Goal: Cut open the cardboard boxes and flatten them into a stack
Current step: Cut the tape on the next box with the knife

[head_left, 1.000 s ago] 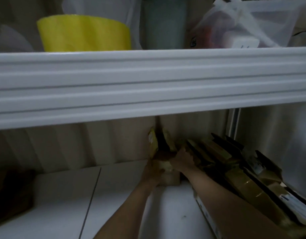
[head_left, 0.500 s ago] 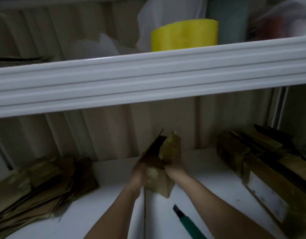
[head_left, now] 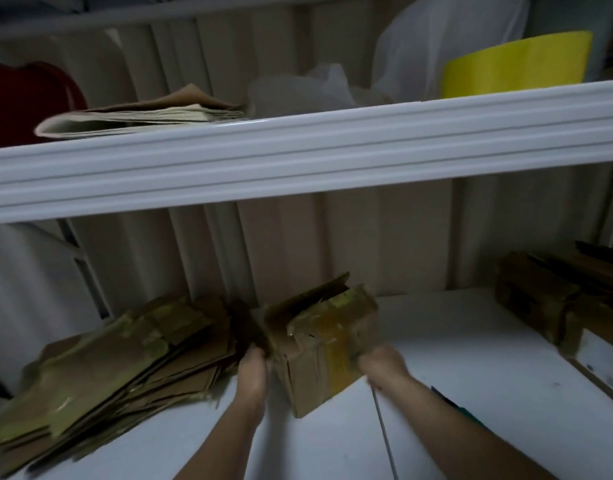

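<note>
Two hands, the left hand (head_left: 251, 362) and the right hand (head_left: 381, 362), are clasped on the sides of the taped cardboard box (head_left: 324, 348) just beside the flattened stack (head_left: 107, 368); pressing flat is probably needed next.

Dim light. A white ribbed shelf edge (head_left: 332, 157) crosses the view, above a white lower surface (head_left: 471, 375). Behind both runs a beige corrugated wall (head_left: 332, 244).
</note>
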